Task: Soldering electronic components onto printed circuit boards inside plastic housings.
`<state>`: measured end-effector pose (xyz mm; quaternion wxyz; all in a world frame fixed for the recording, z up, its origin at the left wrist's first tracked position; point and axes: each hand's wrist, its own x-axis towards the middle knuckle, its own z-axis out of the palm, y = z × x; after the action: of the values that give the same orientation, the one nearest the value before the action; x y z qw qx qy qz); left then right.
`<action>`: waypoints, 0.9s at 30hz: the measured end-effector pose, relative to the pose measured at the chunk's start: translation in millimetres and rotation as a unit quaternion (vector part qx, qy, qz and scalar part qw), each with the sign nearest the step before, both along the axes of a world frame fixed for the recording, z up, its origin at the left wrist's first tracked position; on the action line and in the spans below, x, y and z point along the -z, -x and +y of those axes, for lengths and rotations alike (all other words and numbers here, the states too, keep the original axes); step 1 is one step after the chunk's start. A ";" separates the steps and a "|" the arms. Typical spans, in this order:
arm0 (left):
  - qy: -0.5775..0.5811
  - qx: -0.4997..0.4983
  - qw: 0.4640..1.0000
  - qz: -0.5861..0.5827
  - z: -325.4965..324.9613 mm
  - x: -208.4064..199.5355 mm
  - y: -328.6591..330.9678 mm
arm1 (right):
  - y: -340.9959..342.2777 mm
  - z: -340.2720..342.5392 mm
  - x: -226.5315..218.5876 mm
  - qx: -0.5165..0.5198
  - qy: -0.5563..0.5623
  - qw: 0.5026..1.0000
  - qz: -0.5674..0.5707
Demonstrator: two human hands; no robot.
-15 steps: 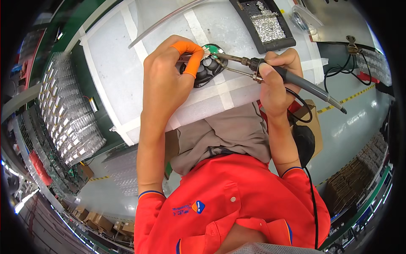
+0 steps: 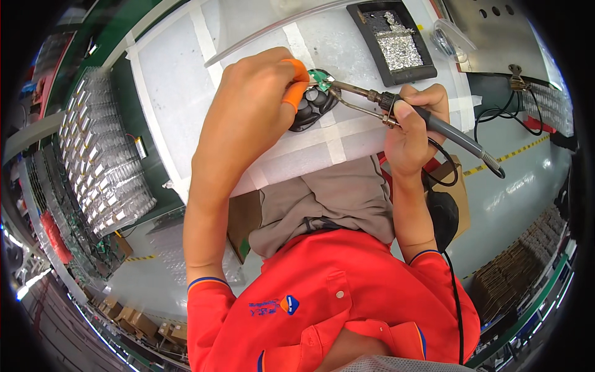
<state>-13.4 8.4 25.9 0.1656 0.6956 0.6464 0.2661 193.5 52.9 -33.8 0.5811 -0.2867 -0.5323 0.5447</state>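
My right hand (image 2: 410, 133) grips a grey-handled soldering iron (image 2: 447, 130), with a thin metal guide tube clamped alongside its shaft. The iron's tip meets the right side of a small green circuit board (image 2: 318, 78). That board sits at the far end of a black rounded part (image 2: 315, 111) with round hollows, lying on the work surface. Orange finger cots cover the thumb and index finger of my left hand (image 2: 257, 102). Those fingers are pinched together at the board's left edge, and the hand hides what is between them.
A black tray (image 2: 406, 75) of silvery solder scraps lies at the far right of the white taped work surface (image 2: 167, 93). A clear plastic strip runs along the back. Stacked clear trays (image 2: 102, 155) stand at left. The iron's black cable (image 2: 455, 279) hangs past my right arm.
My view has shifted slightly. My left hand has turned and moved right, its fingers now at the board's left edge. The iron's tip stays at the board.
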 end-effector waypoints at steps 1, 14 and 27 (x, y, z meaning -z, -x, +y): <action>0.003 0.013 1.000 0.000 1.8 -1.2 0.2 | 0.1 0.0 -0.7 -0.005 0.005 1.000 -0.002; 0.018 0.042 0.998 0.043 8.0 -2.4 2.2 | 4.2 0.9 -1.4 -0.027 0.004 0.999 0.022; -0.002 0.010 0.999 -0.036 3.3 7.2 2.7 | -0.4 -7.4 0.9 0.039 0.002 0.999 -0.016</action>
<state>-16.1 11.7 18.6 0.1902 0.6921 0.6325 0.2911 193.9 45.5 -34.7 0.5925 -0.3170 -0.5292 0.5180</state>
